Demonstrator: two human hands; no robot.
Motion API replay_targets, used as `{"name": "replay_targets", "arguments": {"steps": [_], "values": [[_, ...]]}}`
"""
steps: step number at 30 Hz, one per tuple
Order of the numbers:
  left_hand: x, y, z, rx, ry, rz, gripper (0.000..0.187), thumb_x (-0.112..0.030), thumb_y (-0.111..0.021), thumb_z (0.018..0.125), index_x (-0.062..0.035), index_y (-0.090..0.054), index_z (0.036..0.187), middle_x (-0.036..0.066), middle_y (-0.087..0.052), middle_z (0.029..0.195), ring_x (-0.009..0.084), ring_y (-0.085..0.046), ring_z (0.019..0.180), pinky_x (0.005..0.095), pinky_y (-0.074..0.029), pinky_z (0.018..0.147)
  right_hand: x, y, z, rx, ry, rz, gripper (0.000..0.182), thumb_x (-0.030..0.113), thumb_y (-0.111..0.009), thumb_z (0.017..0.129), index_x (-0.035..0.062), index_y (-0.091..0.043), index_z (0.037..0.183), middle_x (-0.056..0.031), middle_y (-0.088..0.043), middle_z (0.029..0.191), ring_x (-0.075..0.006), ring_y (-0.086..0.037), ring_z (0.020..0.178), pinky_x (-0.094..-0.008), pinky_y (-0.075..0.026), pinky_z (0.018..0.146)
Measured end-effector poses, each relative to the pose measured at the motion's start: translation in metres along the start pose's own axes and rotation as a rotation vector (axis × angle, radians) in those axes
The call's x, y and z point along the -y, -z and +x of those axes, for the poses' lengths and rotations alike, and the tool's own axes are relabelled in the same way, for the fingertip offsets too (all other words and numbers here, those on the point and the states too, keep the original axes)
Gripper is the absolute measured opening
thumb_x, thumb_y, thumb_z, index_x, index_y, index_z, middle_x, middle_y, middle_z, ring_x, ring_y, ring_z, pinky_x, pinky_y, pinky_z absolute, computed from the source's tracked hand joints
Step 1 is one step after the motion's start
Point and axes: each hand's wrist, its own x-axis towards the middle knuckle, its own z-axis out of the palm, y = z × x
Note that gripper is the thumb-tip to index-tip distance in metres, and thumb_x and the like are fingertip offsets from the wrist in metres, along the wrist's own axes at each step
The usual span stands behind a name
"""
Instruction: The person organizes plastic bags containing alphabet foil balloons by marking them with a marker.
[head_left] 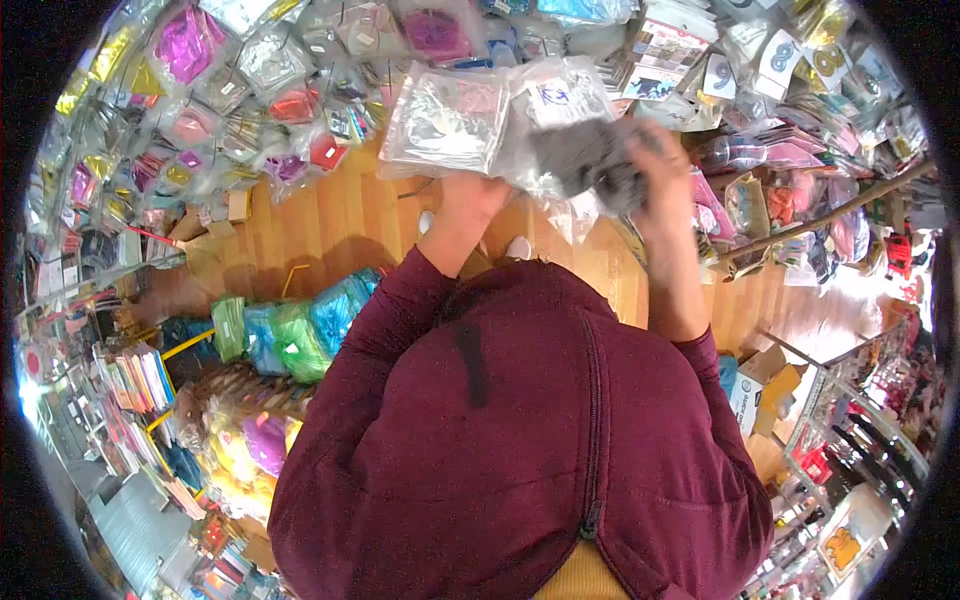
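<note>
The clear bag, near 12 o'clock, looks slick and could slip to the floor if poorly supported; the blurred dark bundle, toward 1 o'clock, could snag the plastic overlapping it. The left hand touches the bag at its 6 o'clock, fingers hidden, closure unclear. The right hand curls around the bundle's 3 o'clock side.

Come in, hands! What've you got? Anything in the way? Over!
Left hand holds clear packet. Right hand grips dark bundle, blurred. Bundle partly covers printed clear plastic.
</note>
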Motion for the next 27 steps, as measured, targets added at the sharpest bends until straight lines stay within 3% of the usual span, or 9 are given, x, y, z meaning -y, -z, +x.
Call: {"name": "replay_targets", "arguments": {"steps": [4, 6, 8, 10, 11, 17, 19, 24, 27], "values": [[0.008, -0.029, 0.005, -0.053, -0.056, 0.152, 0.042, -0.035, -0.037, 0.086, -0.0043, -0.044, 0.114, 0.011, -0.051, 0.111, 0.0246, -0.051, 0.097, 0.0369, -0.043, 0.086, 0.03, -0.001, 0.016, -0.038, 0.254, 0.189, 0.018, 0.001, -0.049, 0.078, -0.0022, -0.054, 0.096, -0.0117, -0.058, 0.091, -0.0176, -0.058, 0.08, -0.0274, -0.048, 0.071], [0.014, -0.019, 0.007, -0.04, -0.037, 0.155, 0.043, -0.036, -0.037, 0.086, -0.0051, -0.044, 0.114, 0.01, -0.051, 0.111, 0.0246, -0.051, 0.098, 0.0375, -0.043, 0.085, 0.026, -0.013, 0.022, -0.093, 0.31, -0.19, 0.02, 0.003, -0.051, 0.079, -0.0013, -0.054, 0.098, -0.0103, -0.059, 0.09, -0.0162, -0.057, 0.081, -0.0271, -0.046, 0.071], [0.021, -0.023, 0.0, -0.075, 0.028, 0.044, 0.043, -0.037, -0.036, 0.086, -0.0057, -0.044, 0.115, 0.01, -0.05, 0.112, 0.0244, -0.05, 0.1, 0.0385, -0.041, 0.087, 0.004, -0.017, 0.032, 0.06, 0.624, -0.857, 0.024, 0.007, -0.053, 0.078, 0.0034, -0.055, 0.102, -0.0089, -0.059, 0.095, -0.021, -0.055, 0.089, -0.0305, -0.042, 0.079], [0.022, -0.008, 0.001, -0.028, 0.02, 0.065, 0.043, -0.038, -0.034, 0.086, -0.0072, -0.044, 0.115, 0.009, -0.05, 0.113, 0.0248, -0.047, 0.103, 0.0391, -0.037, 0.09, -0.032, -0.021, 0.037, 0.274, 0.89, -1.225, 0.035, 0.002, -0.058, 0.068, 0.0036, -0.055, 0.102, -0.013, -0.053, 0.109, -0.0289, -0.049, 0.1, -0.0344, -0.039, 0.085], [0.02, -0.005, 0.002, -0.087, 0.03, 0.06, 0.043, -0.038, -0.034, 0.086, -0.0077, -0.045, 0.115, 0.009, -0.05, 0.113, 0.025, -0.046, 0.104, 0.0389, -0.036, 0.091, -0.04, -0.031, 0.025, 0.192, 0.992, -1.345, 0.038, -0.001, -0.058, 0.061, 0.0025, -0.056, 0.099, -0.0139, -0.054, 0.105, -0.0303, -0.05, 0.098, -0.0359, -0.04, 0.084], [0.003, 0.007, -0.002, -0.09, -0.032, 0.125, 0.046, -0.042, -0.034, 0.085, -0.0077, -0.045, 0.113, 0.009, -0.049, 0.113, 0.0256, -0.045, 0.105, 0.0421, -0.033, 0.093, -0.048, -0.01, -0.004, 0.587, 0.691, -0.986, 0.032, -0.002, -0.058, 0.057, 0.0021, -0.058, 0.089, -0.0117, -0.058, 0.088, -0.0291, -0.051, 0.086, -0.0352, -0.042, 0.077], [0.0, -0.014, -0.004, -0.077, -0.053, 0.075, 0.047, -0.043, -0.034, 0.085, -0.0074, -0.045, 0.113, 0.009, -0.049, 0.113, 0.0256, -0.045, 0.106, 0.0428, -0.033, 0.093, -0.05, 0.006, -0.009, 0.577, 0.602, -0.937, 0.031, -0.003, -0.057, 0.057, 0.0026, -0.058, 0.087, -0.0116, -0.058, 0.086, -0.0289, -0.052, 0.085, -0.0346, -0.042, 0.076], [-0.013, 0.004, 0.002, -0.104, -0.05, 0.097, 0.04, -0.035, -0.039, 0.085, -0.0067, -0.046, 0.113, 0.008, -0.049, 0.115, 0.0226, -0.045, 0.106, 0.0384, -0.035, 0.093, -0.036, 0.031, 0.006, -0.026, 0.184, -0.491, 0.02, -0.003, -0.053, 0.07, -0.0005, -0.059, 0.089, -0.0024, -0.058, 0.079, -0.0085, -0.053, 0.073, -0.0201, -0.042, 0.066], [-0.009, 0.002, 0.0, -0.04, -0.067, 0.094, 0.036, -0.03, -0.043, 0.085, -0.0042, -0.049, 0.109, 0.009, -0.052, 0.11, 0.0231, -0.049, 0.101, 0.0356, -0.038, 0.089, -0.006, 0.022, 0.022, -0.097, 0.319, -0.424, 0.021, -0.002, -0.054, 0.068, -0.001, -0.059, 0.088, -0.009, -0.061, 0.081, -0.0149, -0.056, 0.074, -0.0253, -0.043, 0.07]]}}
